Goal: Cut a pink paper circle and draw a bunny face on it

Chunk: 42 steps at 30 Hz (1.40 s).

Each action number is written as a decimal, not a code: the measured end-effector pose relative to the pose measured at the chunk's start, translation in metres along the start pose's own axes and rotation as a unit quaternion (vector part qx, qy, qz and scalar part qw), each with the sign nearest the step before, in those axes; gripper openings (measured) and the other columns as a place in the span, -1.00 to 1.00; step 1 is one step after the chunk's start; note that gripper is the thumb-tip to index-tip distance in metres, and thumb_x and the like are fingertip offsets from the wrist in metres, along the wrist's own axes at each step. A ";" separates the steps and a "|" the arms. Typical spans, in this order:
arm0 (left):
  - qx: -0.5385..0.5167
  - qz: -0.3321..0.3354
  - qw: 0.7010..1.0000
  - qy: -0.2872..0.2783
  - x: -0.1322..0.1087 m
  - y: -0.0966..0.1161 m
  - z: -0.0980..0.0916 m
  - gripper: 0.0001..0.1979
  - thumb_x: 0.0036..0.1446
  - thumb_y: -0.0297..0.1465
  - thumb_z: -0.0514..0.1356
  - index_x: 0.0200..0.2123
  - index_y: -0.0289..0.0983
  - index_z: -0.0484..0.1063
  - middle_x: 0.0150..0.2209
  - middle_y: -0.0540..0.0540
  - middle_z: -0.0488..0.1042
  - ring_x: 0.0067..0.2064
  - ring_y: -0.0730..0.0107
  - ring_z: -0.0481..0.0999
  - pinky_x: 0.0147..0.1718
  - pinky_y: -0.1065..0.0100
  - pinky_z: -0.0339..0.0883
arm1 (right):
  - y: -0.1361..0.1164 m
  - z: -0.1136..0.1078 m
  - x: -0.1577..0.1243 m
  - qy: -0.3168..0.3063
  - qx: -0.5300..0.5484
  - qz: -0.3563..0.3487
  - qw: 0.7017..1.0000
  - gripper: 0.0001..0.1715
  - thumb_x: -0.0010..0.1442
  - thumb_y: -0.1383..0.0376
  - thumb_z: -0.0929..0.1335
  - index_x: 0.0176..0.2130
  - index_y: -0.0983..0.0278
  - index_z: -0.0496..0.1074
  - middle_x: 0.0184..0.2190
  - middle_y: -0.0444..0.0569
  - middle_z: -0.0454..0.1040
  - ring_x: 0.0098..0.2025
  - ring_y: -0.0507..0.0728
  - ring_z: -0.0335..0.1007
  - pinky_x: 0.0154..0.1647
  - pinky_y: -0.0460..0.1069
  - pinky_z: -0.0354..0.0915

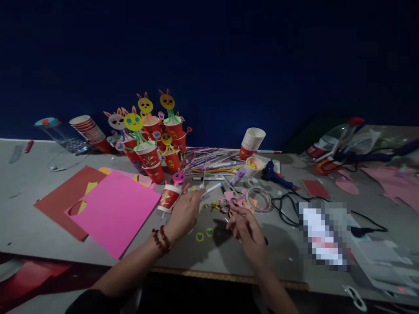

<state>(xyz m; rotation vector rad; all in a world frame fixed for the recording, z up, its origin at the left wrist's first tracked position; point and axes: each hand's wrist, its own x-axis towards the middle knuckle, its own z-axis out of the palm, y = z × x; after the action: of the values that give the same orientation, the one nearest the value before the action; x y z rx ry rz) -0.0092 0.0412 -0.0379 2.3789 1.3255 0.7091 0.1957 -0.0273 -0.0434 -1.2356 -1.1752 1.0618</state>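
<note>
On grey table [29, 187], left: pink card sheet [114, 209], flat. Centre: left hand [185, 213], fingers closed on white marker [211, 189]; probably light, rigid, smooth, best gripped mid-barrel. Right: right hand [245, 229], fingertips pinching pink paper cutout [234, 203]; likely flimsy, best held by its edge.

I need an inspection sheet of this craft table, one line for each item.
Surface: grey table, dimly lit, crowded.
Job's things: white marker pen; small pink paper cut-outs.
Clutter: large pink paper sheet, red paper cups with bunny faces, coloured straws, clear tape roll, blue glue gun.
Hands: left hand grips the pen; right hand over the cut-outs, grip unclear.
Cables: black cables beside the tape roll.
Surroundings: dark blue wall.
</note>
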 end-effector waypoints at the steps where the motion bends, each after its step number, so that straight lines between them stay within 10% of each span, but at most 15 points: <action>1: 0.043 0.013 0.999 -0.009 0.006 -0.006 0.002 -0.54 0.24 -0.61 -0.01 0.20 -0.37 0.27 0.05 -0.33 0.47 0.09 0.05 0.44 0.12 -0.03 0.31 | 0.000 -0.009 -0.001 -0.003 -0.048 -0.010 0.999 -0.65 0.31 0.04 0.31 -0.10 0.24 0.44 -0.46 -0.08 0.50 -0.48 0.08 0.40 -0.47 -0.07 0.35; 10: 0.125 0.075 0.989 0.017 0.005 -0.012 0.010 -0.55 0.16 -0.64 0.11 0.09 -0.22 0.40 0.27 -0.23 0.26 0.30 0.01 0.17 0.24 -0.08 0.16 | 0.015 0.000 -0.026 -0.157 -0.393 -0.163 0.891 -0.77 0.26 0.39 0.33 -0.08 0.22 0.47 -0.14 0.04 0.53 -0.06 0.23 0.43 -0.01 0.11 0.35; 19: 0.035 0.086 0.996 0.018 -0.002 -0.007 -0.004 -0.65 0.21 -0.62 0.09 0.00 -0.21 0.45 0.10 -0.20 0.41 0.15 0.11 0.34 0.15 -0.02 0.28 | 0.006 0.020 -0.007 -0.226 -0.526 -0.105 0.813 -0.76 0.13 0.44 0.33 -0.16 0.25 0.42 -0.12 0.05 0.45 -0.06 0.28 0.38 -0.07 0.12 0.34; 29: -0.080 0.043 0.996 -0.020 -0.044 -0.005 0.000 -0.77 0.27 -0.57 0.11 -0.10 -0.23 0.48 -0.02 -0.15 0.45 0.03 0.20 0.39 0.01 0.17 0.34 | 0.009 0.022 -0.006 -0.219 -0.510 -0.091 0.827 -0.73 0.10 0.46 0.31 -0.16 0.25 0.38 -0.13 0.04 0.46 -0.07 0.26 0.37 -0.08 0.09 0.30; 42: -0.004 -0.006 0.995 -0.103 -0.044 0.015 0.017 -0.96 0.23 -0.44 0.23 -0.29 -0.24 0.49 -0.20 -0.08 0.49 -0.09 0.19 0.40 -0.17 0.21 0.19 | 0.014 0.023 -0.010 -0.191 -0.470 -0.107 0.855 -0.69 0.03 0.53 0.31 -0.21 0.24 0.36 -0.23 0.00 0.49 -0.14 0.24 0.41 -0.11 0.10 0.32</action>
<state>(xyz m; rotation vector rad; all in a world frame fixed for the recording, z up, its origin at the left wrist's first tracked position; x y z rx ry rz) -0.0088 -0.0049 -0.0559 2.3616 1.2468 0.4493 0.1724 -0.0341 -0.0589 -1.5864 -2.2457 0.5452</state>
